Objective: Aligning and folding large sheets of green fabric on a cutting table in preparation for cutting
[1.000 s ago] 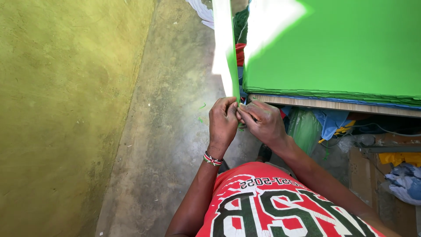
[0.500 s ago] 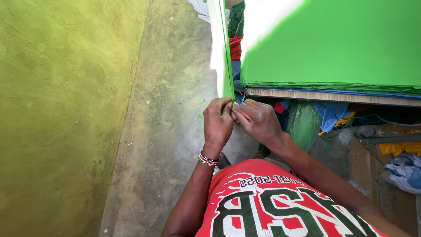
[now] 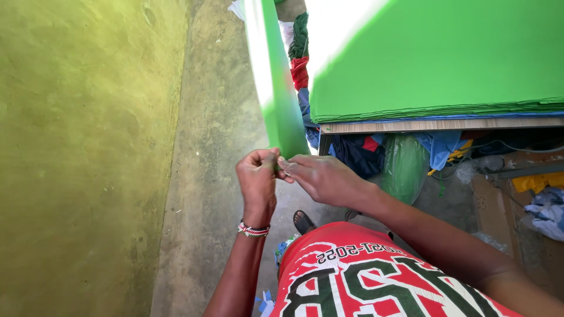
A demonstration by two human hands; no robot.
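Left hand [image 3: 257, 179] and right hand [image 3: 320, 178] met at frame centre, fingertips pinched together on the bottom corner of a green fabric strip [image 3: 276, 88]. Both grips were narrow and closed on that corner. Strip hung off the left edge of the bench [image 3: 440, 124] and ran up to the top of the frame, upper part washed out by sunlight. A green stack [image 3: 446, 64] filled the upper right, lying flat on the bench top.

Judgement on doing it well: probably separating or aligning layers at the corner, so pinch close to the edge, keep the two hands touching, and let the strip hang free so it doesn't twist. Pulling hard could drag the stack off square.

Mixed cloth scraps [image 3: 358, 154] sat under the bench, centre right. A beaded bracelet [image 3: 254, 229] was on the left wrist. Concrete floor [image 3: 217, 135] ran down the middle, yellow wall [image 3: 82, 147] at left.
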